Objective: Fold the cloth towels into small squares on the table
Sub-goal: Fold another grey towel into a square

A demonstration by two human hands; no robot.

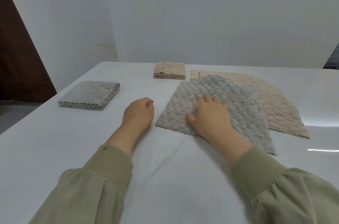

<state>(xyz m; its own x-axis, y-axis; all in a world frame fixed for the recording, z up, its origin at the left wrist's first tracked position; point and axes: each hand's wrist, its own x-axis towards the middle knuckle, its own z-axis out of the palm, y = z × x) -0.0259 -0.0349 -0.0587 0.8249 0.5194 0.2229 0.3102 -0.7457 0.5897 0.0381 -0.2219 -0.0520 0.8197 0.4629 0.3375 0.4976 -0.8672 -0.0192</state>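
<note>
Folded grey stack (89,95) sits left, seemingly set aside as done; left hand (138,113) rests on the surface (55,150), fingers (149,103) loosely curled and empty, beside the flat grey towel (238,98), which the right hand (211,115) presses with spread fingers (211,100), probably to steady it.

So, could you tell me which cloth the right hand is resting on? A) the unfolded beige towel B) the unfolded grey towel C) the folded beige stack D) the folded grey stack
B: the right hand lies on the unfolded grey towel, which overlaps the unfolded beige towel; the grey stack and beige stack sit apart.
</note>
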